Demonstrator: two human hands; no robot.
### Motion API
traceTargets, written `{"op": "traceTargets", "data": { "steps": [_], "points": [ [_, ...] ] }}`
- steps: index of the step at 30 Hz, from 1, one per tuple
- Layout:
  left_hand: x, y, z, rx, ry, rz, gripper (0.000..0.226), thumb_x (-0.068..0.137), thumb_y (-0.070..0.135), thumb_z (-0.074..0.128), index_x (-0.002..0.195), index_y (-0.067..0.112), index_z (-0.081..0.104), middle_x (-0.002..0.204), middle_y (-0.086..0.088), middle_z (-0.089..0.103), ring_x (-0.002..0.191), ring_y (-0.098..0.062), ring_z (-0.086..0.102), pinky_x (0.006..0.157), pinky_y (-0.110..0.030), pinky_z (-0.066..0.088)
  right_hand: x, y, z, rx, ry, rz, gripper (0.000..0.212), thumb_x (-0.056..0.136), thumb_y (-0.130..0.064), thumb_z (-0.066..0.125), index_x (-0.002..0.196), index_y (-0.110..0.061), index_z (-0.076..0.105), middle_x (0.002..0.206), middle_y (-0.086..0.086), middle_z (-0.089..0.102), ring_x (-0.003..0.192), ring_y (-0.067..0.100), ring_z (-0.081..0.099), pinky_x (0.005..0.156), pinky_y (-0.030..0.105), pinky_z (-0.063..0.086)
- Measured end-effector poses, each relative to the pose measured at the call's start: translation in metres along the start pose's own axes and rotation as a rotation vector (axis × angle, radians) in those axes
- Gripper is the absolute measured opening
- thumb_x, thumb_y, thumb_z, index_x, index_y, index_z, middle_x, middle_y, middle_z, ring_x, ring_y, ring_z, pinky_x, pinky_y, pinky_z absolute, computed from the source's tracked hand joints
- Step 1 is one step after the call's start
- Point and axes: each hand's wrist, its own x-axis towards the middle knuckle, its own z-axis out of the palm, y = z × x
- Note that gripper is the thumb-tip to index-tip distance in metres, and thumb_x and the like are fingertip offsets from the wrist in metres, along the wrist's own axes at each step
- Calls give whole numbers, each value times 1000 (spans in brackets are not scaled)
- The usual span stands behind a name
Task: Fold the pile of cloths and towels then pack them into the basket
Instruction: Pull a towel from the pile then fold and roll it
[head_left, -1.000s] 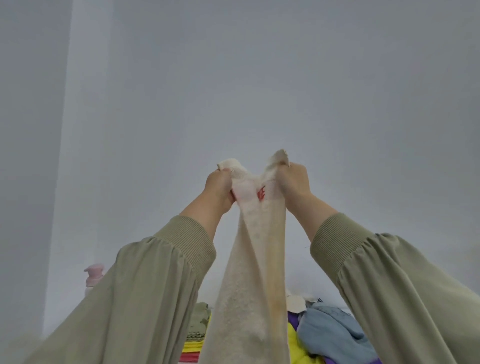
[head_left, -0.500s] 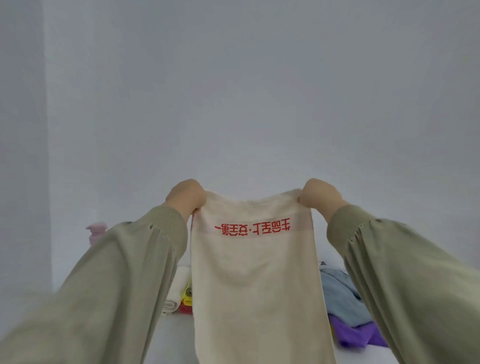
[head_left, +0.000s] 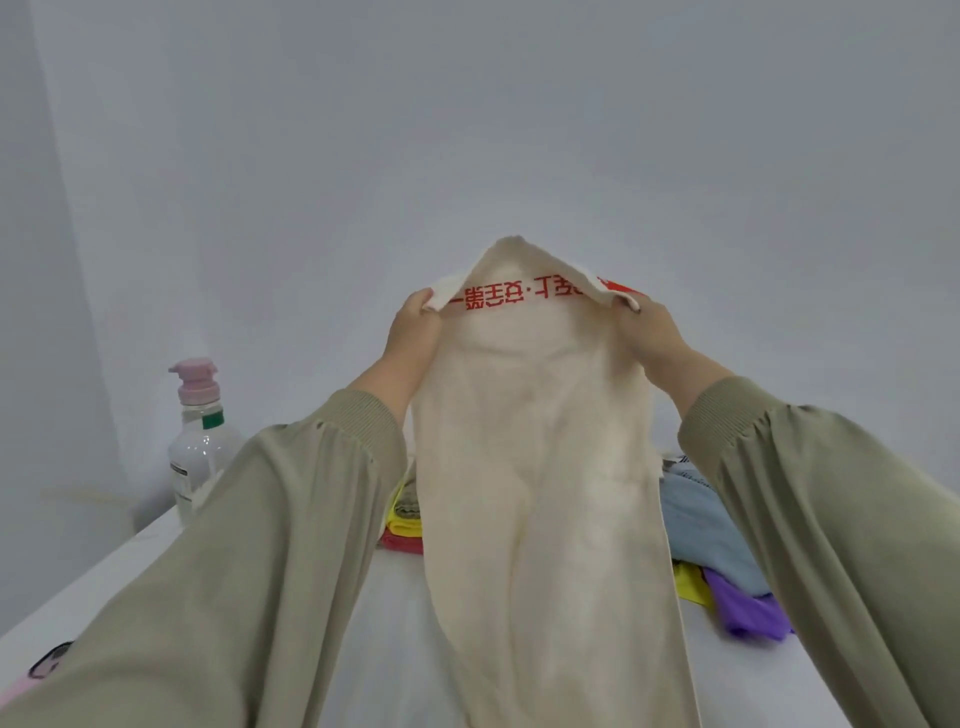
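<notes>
Hanging over the tabletop (head_left: 395, 649), the cream towel (head_left: 535, 493) runs lengthwise 12 to 6 o'clock, w/ its lower end out of view. The left hand (head_left: 415, 332) at 10 and right hand (head_left: 652, 335) at 2 are apart, each pinching a top corner. Both are equally near, so prob. a halving fold next.

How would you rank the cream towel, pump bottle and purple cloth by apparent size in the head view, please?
1. cream towel: largest, though closest to the camera.
2. pump bottle.
3. purple cloth: smallest, but partly hidden, so unsure.
</notes>
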Motion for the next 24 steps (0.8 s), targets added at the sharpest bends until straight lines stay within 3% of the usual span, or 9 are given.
{"op": "traceTargets", "data": {
  "steps": [4, 7, 11, 13, 15, 18, 19, 21, 24],
  "points": [
    [-2, -44, 4, -137, -20, -228, 21, 98, 22, 38, 109, 19, 55, 117, -4, 58, 102, -18, 53, 85, -30, 41, -10, 42, 12, -59, -57, 191, 27, 99, -17, 33, 76, -14, 48, 72, -2, 43, 60, 9, 35, 53, 23, 28],
    [-13, -66, 6, -264, -23, -302, 20, 97, 27, 43, 108, 19, 57, 117, -1, 60, 107, -16, 54, 82, -27, 34, -19, 60, 17, -17, -2, 191, 32, 99, -16, 32, 68, -17, 39, 68, -5, 35, 58, 9, 29, 52, 22, 24],
    [-37, -87, 8, -243, -99, -330, 28, 96, 26, 40, 98, 19, 66, 121, -4, 62, 109, -14, 55, 95, -30, 35, -40, 77, 17, 14, -57, 191, 18, 94, -13, 42, 84, -16, 55, 70, -6, 45, 61, 9, 39, 53, 20, 31],
    [-56, -101, 6, -176, -60, -361, 34, 94, 24, 41, 80, 17, 72, 110, -7, 67, 103, -19, 59, 95, -35, 44, -59, 95, 14, -3, -86, 250, 13, 90, -11, 49, 77, -13, 52, 63, 0, 37, 57, 13, 32, 46, 21, 25],
    [-74, -115, 5, -138, -10, -428, 33, 90, 20, 48, 66, 14, 70, 92, -9, 67, 86, -22, 60, 84, -35, 51, -82, 118, 10, -66, -58, 306, 27, 88, -11, 50, 63, -11, 40, 60, 2, 32, 56, 15, 30, 42, 22, 23],
    [-102, -140, 7, 316, -180, -490, 20, 85, 15, 57, 73, 14, 74, 90, -10, 67, 86, -29, 63, 74, -32, 51, -124, 149, 4, -300, -203, 351, 21, 87, -11, 52, 69, -2, 54, 70, 16, 54, 72, 29, 51, 60, 32, 39],
    [-110, -148, 7, 583, -281, -443, 20, 86, 13, 55, 88, 13, 75, 100, -9, 68, 97, -30, 62, 78, -32, 49, -136, 158, 2, -383, -287, 380, 17, 88, -10, 53, 85, 3, 65, 89, 21, 63, 90, 35, 57, 74, 38, 45],
    [-132, -156, 9, 979, -357, -247, 31, 88, 11, 49, 110, 17, 71, 118, -5, 64, 111, -27, 57, 88, -33, 48, -162, 173, -2, -564, -390, 417, 35, 88, -9, 53, 122, -4, 60, 129, 19, 55, 123, 34, 47, 102, 40, 38],
    [-167, -150, 20, 900, -473, 45, 36, 87, 7, 48, 113, 20, 69, 119, -3, 61, 113, -22, 54, 91, -32, 46, -202, 175, -2, -704, -322, 301, 44, 86, -10, 51, 130, -14, 53, 135, 14, 44, 124, 33, 40, 103, 37, 33]
  ]
}}
